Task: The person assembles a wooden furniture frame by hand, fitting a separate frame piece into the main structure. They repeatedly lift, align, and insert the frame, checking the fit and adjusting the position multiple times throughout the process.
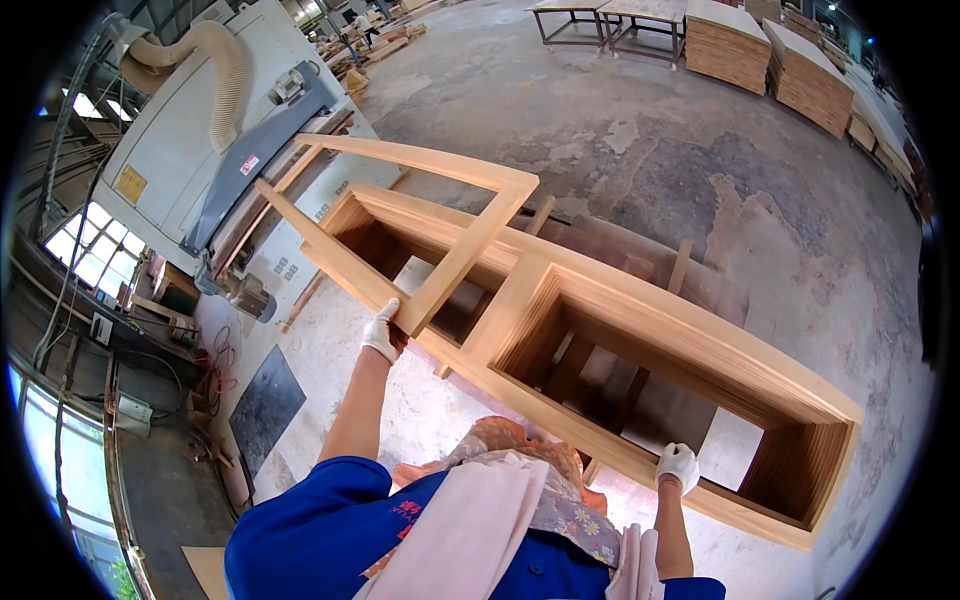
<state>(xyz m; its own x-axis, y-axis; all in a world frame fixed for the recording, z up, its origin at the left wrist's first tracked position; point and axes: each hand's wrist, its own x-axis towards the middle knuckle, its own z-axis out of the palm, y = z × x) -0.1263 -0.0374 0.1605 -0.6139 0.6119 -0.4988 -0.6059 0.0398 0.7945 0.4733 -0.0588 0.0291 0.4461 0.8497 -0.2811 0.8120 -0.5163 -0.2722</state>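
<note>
My left hand, in a white glove, grips the near corner of a pale wooden frame. Raised at a slant over a stack, this frame reaches with its far end to the feed opening of a large grey machine. Below it lies the tall stack of matching wooden frames, their openings lined up around deep hollows. My right hand, also gloved, is closed over the near rail of the stack's top frame, toward its right end. The undersides of both hands' fingers are hidden.
A ribbed duct runs to the machine's top. Wooden bearers stick out beneath the stack. A dark mat lies on the floor at left, near orange cables. Tables and board stacks stand at the back.
</note>
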